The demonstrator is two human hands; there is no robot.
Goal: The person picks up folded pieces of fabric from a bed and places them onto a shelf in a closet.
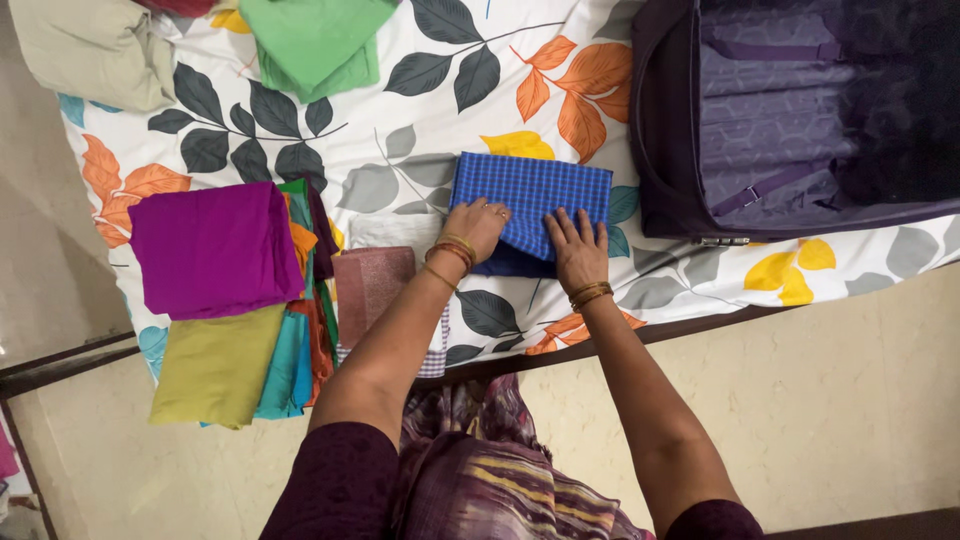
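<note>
Blue checked cloth (pixel 535 195), folded into a rectangle, on the leaf-printed bedsheet (pixel 420 110) near the bed's edge, just left of the open dark purple suitcase (pixel 790 110). Left hand (pixel 478 225) curled over the cloth's lower left corner, gripping the fold. Right hand (pixel 578 250) flat, fingers spread, pressed on the cloth's lower edge, nothing grasped. Beneath the cloth, a darker blue piece (pixel 510 264). Beside the left forearm, a maroon folded cloth (pixel 370 285); further left, a stack topped by magenta fabric (pixel 215 250). Green fabric (pixel 315 40) at the top.
</note>
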